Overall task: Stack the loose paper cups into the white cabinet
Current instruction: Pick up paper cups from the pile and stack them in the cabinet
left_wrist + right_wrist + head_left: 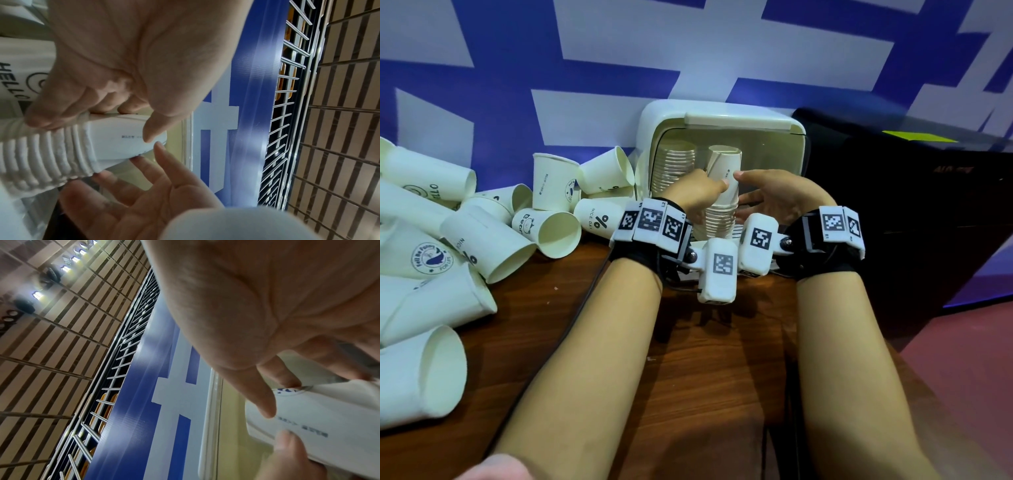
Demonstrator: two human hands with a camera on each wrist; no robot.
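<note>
Both hands reached into the open white cabinet (654, 116): the left hand (697, 197) curled around a stack of nested paper cups (722, 209), thumb on the top cup, while the right hand (774, 195) lay loosely spread beside the stack, its thumb tip touching the same cup. A second stack (676, 168) stood inside beyond the left hand. Loose paper cups (493, 240) lay scattered over the wooden desk (705, 359), well left of the left hand.
</note>
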